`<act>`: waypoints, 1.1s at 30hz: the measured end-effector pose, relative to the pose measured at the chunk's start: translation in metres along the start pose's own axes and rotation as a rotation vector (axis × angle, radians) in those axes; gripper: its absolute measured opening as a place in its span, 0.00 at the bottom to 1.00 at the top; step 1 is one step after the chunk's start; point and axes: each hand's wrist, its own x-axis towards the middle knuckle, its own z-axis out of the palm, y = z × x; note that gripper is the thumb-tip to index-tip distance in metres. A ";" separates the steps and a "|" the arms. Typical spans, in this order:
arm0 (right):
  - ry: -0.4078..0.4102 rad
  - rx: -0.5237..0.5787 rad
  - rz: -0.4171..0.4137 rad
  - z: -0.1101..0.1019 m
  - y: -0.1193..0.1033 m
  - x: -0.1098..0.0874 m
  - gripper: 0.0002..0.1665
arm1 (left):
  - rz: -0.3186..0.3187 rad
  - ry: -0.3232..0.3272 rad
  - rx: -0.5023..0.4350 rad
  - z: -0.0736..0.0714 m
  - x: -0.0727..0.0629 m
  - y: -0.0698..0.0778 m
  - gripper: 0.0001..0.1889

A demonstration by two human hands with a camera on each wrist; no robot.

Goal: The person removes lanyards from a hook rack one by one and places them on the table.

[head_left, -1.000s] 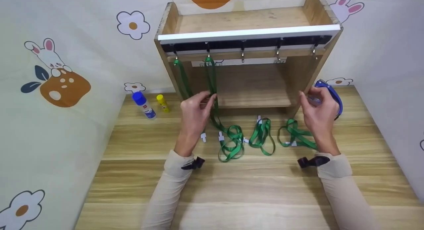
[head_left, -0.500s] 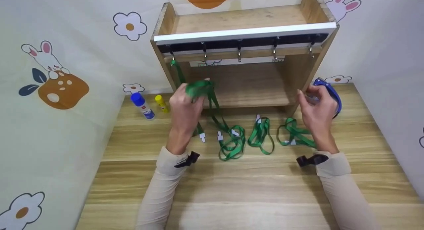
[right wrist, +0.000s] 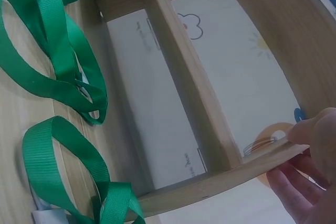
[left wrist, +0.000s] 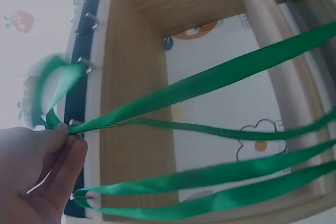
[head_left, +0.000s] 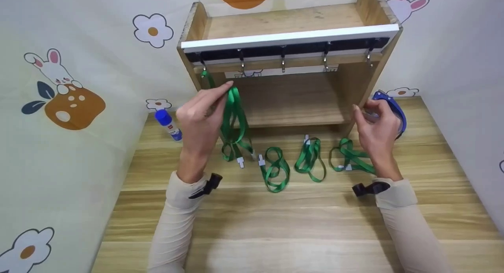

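Observation:
My left hand [head_left: 201, 115] pinches a green lanyard [head_left: 235, 119] below its top loop, just right of the leftmost hook; the left wrist view shows that loop [left wrist: 50, 85] blurred beyond the fingertips. Another green lanyard hangs on the leftmost hook [head_left: 203, 68], largely hidden behind the left hand in the head view. White clips dangle near the table. With thumb and fingers on either side, my right hand [head_left: 378, 127] grips the front edge of the right side panel [right wrist: 252, 179] of the wooden shelf [head_left: 299, 96].
Several metal hooks line a black strip [head_left: 303, 50] on the shelf. Three green lanyards lie bunched on the table: one at left [head_left: 275, 170], one in the middle [head_left: 310, 161], one at right [head_left: 350, 157]. A glue stick [head_left: 169, 125] and a blue object [head_left: 393, 111] flank the shelf.
The lanyard on the second hook has come off it in my left hand. That hand has moved left, lifting the lanyard's lower end off the pile. The right hand keeps its grip.

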 end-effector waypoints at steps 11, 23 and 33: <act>-0.003 0.007 0.001 0.002 0.002 -0.002 0.20 | -0.113 -0.005 -0.060 -0.029 0.002 -0.007 0.09; 0.003 -0.017 0.007 0.000 0.002 -0.001 0.21 | -0.143 -0.058 -0.044 -0.054 -0.016 -0.019 0.09; -0.003 -0.001 0.024 0.001 0.000 -0.002 0.20 | -0.135 -0.287 -0.017 -0.054 -0.030 -0.026 0.09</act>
